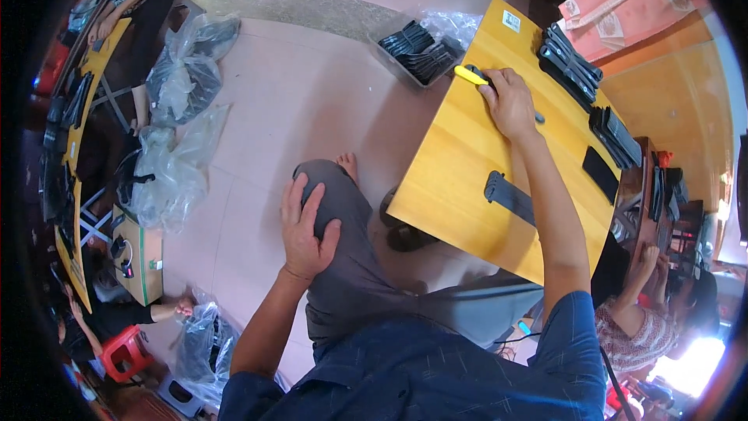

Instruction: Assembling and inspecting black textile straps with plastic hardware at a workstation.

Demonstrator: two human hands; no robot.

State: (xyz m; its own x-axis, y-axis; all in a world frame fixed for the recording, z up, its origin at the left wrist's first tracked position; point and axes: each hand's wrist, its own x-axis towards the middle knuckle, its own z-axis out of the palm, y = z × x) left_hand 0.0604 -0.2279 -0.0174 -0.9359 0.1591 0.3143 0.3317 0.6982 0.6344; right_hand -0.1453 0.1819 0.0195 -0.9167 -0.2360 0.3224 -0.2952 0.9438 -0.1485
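My left hand (307, 228) rests with its fingers apart on my bent knee, over the dark grey trouser leg (343, 214). My right hand (509, 103) is closed at the far part of the yellow wooden table (444, 156). A slim, bright yellow tool (471, 75) sticks out from its thumb side; its exact kind is hidden by the fingers. Dark grey material shows beyond the fingers and its end (539, 117) shows on the other side of the hand. Nearer, a dark grey strap piece (510, 198) lies on the table, partly covered by my right forearm.
Stacks of black strap pieces (569, 66) and a flat black piece (600, 174) line the table's right side. A clear bin (417, 51) of black pieces stands beyond its left edge. Plastic bags (183, 82), a carton (140, 257) and a red stool (126, 352) are leftward. Other people sit at both sides.
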